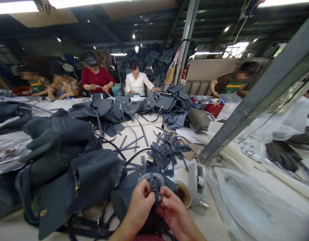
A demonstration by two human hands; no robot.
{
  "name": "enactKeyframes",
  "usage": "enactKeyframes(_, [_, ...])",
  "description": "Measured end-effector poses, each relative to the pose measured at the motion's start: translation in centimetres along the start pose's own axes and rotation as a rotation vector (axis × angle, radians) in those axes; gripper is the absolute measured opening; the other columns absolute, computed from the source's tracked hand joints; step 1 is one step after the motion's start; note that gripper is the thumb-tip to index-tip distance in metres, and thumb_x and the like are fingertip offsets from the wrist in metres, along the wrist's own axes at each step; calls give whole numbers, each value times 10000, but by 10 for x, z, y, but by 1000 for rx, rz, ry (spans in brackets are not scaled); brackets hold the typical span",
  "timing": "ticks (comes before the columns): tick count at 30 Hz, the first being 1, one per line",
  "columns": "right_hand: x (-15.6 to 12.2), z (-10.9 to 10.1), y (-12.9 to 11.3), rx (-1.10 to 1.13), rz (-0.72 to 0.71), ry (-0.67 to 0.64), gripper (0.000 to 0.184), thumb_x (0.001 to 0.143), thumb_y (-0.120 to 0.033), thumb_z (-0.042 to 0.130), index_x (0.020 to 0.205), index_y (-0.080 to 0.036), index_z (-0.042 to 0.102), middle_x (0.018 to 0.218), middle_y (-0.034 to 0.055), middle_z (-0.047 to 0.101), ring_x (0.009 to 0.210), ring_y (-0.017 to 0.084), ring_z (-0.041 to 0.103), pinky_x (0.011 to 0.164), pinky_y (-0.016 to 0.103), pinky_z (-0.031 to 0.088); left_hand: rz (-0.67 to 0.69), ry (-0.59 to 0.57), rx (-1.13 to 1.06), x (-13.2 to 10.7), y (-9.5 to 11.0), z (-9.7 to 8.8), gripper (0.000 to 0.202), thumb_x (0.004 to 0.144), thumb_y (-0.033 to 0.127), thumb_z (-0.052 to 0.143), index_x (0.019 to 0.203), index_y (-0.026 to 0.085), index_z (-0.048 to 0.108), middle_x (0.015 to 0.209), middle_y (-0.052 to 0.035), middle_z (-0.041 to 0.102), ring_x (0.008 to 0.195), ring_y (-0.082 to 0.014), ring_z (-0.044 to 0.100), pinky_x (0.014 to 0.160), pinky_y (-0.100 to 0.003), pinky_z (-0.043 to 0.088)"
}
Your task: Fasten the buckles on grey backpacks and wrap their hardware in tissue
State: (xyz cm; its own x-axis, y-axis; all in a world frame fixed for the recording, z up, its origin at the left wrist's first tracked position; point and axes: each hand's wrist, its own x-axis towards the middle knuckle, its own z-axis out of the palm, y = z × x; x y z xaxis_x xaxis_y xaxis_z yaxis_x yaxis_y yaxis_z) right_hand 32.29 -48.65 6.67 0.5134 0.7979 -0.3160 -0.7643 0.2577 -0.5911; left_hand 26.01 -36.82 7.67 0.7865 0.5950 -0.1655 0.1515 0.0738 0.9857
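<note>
My left hand (pixel 141 202) and my right hand (pixel 171 208) meet at the bottom centre, both pinched on a small dark blue strap piece with a metal fitting (pixel 154 188). The piece stands upright between my fingertips, over a dark blue bag (pixel 129 192) lying in front of me. Just behind lies a heap of loose dark blue straps (pixel 169 149). A large pile of dark blue bags (pixel 66 157) fills the table to my left.
A small cup of brown liquid (pixel 183 194) and a white tape dispenser (pixel 197 182) stand right of my hands. A slanted metal post (pixel 254 90) and clear plastic sheets (pixel 254 197) lie on the right. Several people sit working at the table's far side.
</note>
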Motion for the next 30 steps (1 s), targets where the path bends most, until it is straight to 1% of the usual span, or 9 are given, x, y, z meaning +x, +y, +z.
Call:
enactKeyframes(3, [2,-1,1,-165,-112,44,363,601,-285,864,808,-198,578,672,-54,579,595,88,527,588,203,455,-5,13,-2,1,-2,0,144,621,224,554,589,214,414,542,66,418,510,-100,406,476,-201,324])
enactKeyframes(7, [8,-4,5,-387,-225,161,369,589,-334,849,734,-212,533,636,-70,520,541,100,506,506,217,459,-36,6,-20,0,0,0,165,638,236,571,601,216,411,525,76,417,442,-84,401,416,-191,343])
enactKeyframes(10, [12,-6,8,-472,-248,237,340,604,-312,811,710,-220,501,604,-80,482,493,85,444,412,181,362,-18,-52,-7,-4,-2,-1,116,660,219,576,655,199,462,576,63,454,468,-85,436,411,-184,385])
enactKeyframes(13, [14,-2,8,-540,-320,273,277,622,-231,767,712,-217,505,601,-78,501,511,81,442,452,188,347,-4,-122,0,-7,-6,0,82,687,203,565,745,182,512,650,35,508,525,-101,478,413,-184,418])
enactKeyframes(15, [13,3,6,-602,-345,284,243,619,-193,751,721,-210,532,615,-67,534,538,91,471,494,203,373,-4,-105,16,-8,-6,0,85,702,206,559,772,180,519,658,29,519,532,-107,488,408,-186,425])
enactKeyframes(20, [8,11,0,-583,-266,200,227,685,-297,755,825,-193,610,703,-10,647,636,133,586,575,235,453,-17,24,-3,-7,-3,-1,114,718,260,571,781,191,506,604,57,491,459,-99,473,383,-198,427])
enactKeyframes(25, [7,6,1,-447,-172,235,436,575,-398,855,869,-191,608,743,-16,643,582,121,580,478,213,433,-67,-92,-91,-2,-2,-6,162,679,293,617,747,186,518,562,65,503,394,-75,439,354,-184,392])
enactKeyframes(27, [8,6,2,-420,-124,237,455,552,-400,868,858,-180,613,734,-17,637,580,116,577,496,217,452,-74,-129,-113,-2,-2,-8,173,672,299,626,731,183,511,556,67,500,384,-62,411,348,-175,368])
enactKeyframes(30, [10,8,0,-434,-103,194,443,556,-402,860,838,-175,605,631,-28,621,547,113,550,470,199,403,-58,-124,-104,-6,1,-8,193,703,308,635,802,174,538,600,54,529,424,-69,453,361,-162,360])
